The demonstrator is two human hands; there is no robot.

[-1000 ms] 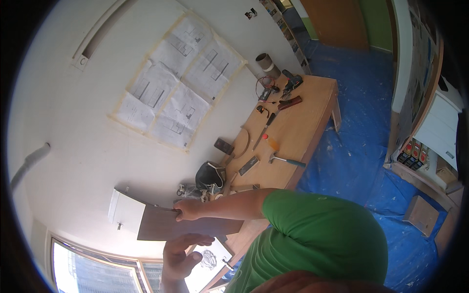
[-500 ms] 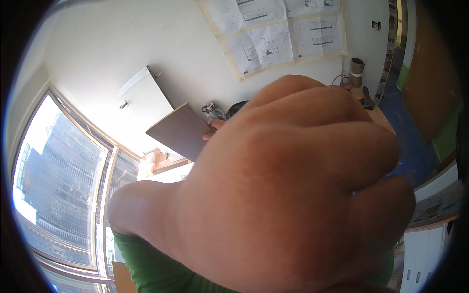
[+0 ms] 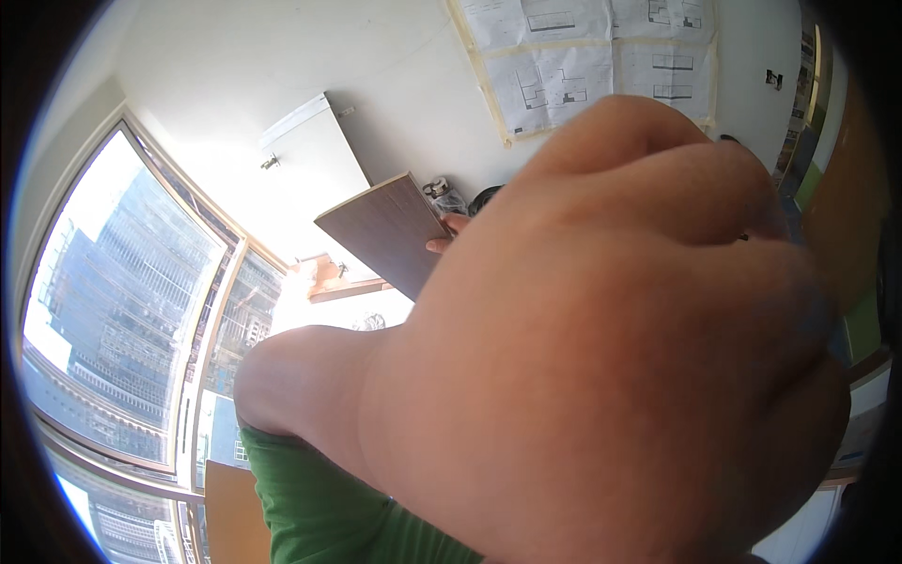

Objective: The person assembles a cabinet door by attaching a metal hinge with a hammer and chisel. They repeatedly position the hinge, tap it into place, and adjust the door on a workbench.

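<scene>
A very large hand close to the camera, which I take as my right hand [image 3: 601, 329], fills the middle and right. Its back faces me, the fingers are curled in toward the right, and the thumb sticks out left. Whatever lies inside the fingers is hidden. Behind it, the fingertips of my left hand [image 3: 446, 235] grip the right edge of a flat dark brown wooden board [image 3: 390, 230]; the rest of that hand is covered. The board is held tilted in front of a white panel.
A white panel with metal fittings [image 3: 315, 155] stands near the wall. Beside the board are a clear plastic bag [image 3: 446, 199] and a black rounded thing [image 3: 486, 199]. Drawings [image 3: 554, 85] are taped to the wall. A large window [image 3: 122, 310] is at left, above green clothing [image 3: 319, 498].
The view has turned, so the wall, window and board sit further right. The near hand also appears further right and slightly higher. The board stays in the left hand's fingers.
</scene>
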